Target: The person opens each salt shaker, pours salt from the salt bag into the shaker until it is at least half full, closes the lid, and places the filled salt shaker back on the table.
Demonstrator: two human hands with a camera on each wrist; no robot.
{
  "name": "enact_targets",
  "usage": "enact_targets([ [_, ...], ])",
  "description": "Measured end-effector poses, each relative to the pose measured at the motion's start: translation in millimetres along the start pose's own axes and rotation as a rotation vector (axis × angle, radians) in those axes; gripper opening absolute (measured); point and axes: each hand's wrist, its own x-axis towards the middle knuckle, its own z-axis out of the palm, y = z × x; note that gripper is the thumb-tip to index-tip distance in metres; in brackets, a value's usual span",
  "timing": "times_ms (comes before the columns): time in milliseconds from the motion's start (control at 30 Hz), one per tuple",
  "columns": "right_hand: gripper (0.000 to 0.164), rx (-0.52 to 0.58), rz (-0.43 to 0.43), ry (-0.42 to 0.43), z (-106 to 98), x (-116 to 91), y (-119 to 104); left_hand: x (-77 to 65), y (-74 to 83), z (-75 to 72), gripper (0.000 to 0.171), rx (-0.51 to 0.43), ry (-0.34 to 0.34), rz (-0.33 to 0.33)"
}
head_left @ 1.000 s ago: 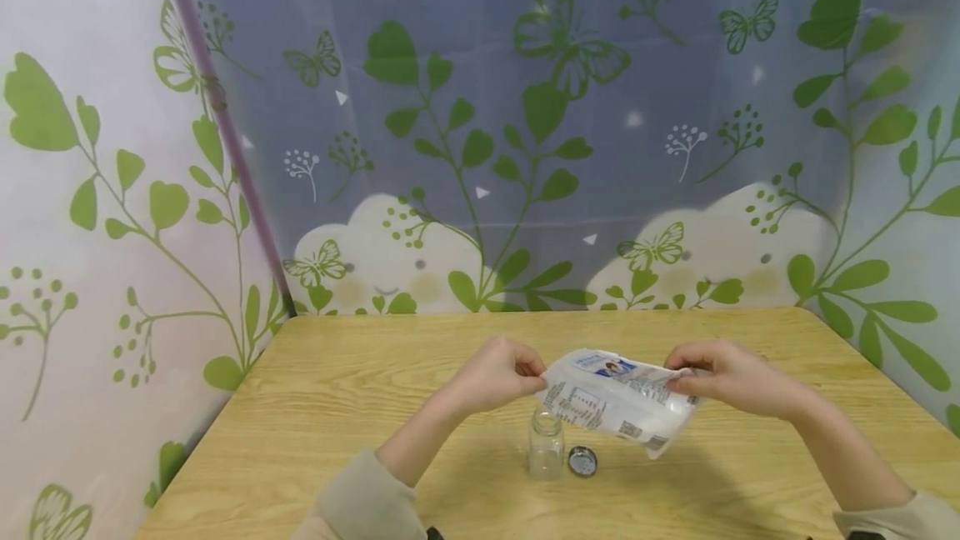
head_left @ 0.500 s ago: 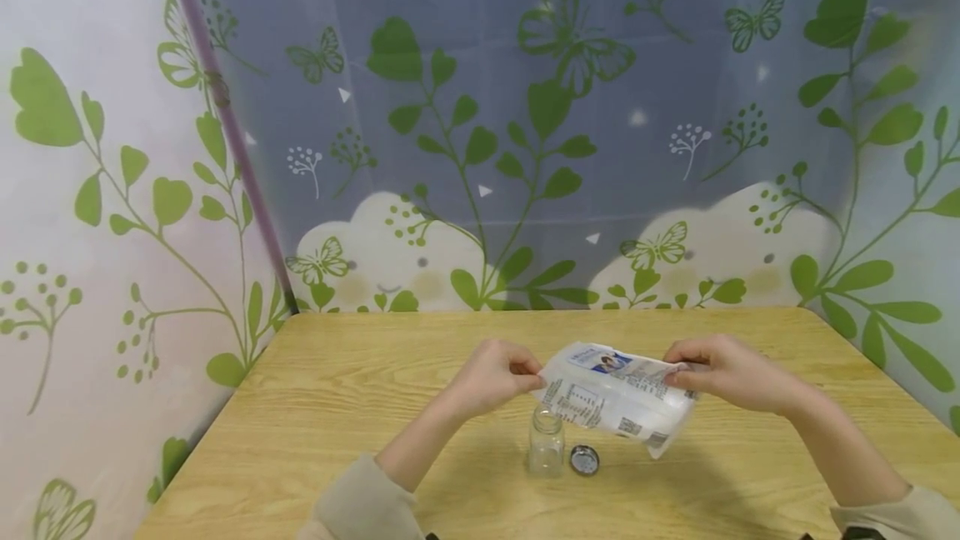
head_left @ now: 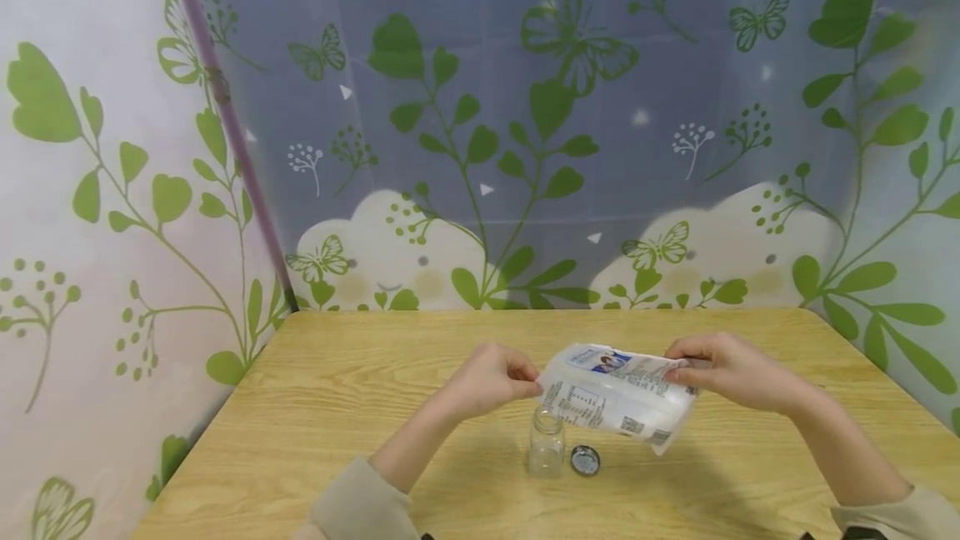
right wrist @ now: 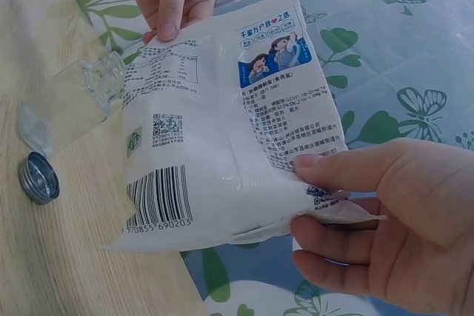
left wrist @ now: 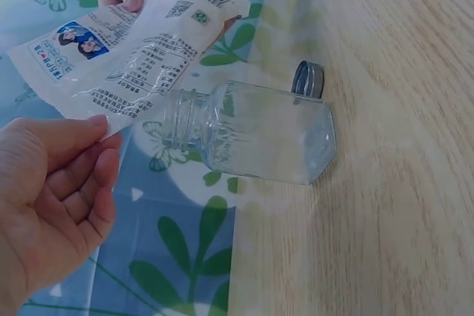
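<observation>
Fingers (head_left: 527, 390), head view: L hand (head_left: 486, 382) & R hand (head_left: 726, 369) each pinched closed on opp. edges of wht. printed packet (head_left: 622, 398), held up off tabletop (head_left: 360, 365), prob. to keep it stretched & steady. L wrist: clear jar (left wrist: 266, 135) upright, mouth bare, looks empty, nr. packet's corner. R wrist: packet bulges, contents hidden; lid (right wrist: 38, 177) beside jar, inside up, prob. to spare inner face.

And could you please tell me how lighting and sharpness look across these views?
Head view: soft shadow on the table near the bag, whose small print blurs; left wrist: bluish cast, reflections on the glass jar; right wrist: barcode crisp, faint shine on the bag's plastic.
</observation>
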Motion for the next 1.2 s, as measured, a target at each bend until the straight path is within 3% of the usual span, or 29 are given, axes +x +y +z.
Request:
enact_targets([
  [500, 0.008, -0.046, -0.002, 0.023, -1.1, 3.0, -2.5, -2.1, -2.3, 2.2, 0.004, -0.069, 0.051, -0.07],
  [800, 0.008, -0.055, 0.048, 0.022, -3.1, 5.2, -7.9, -1.7, -4.7, 2.6, 0.004, -0.068, 0.069, -0.081],
  [1200, 0.007, -0.084, 0.038, 0.025, -2.0, 7.7, -8.7, -3.3, -5.5, 5.1, 0.004, -0.077, 0.092, -0.1],
])
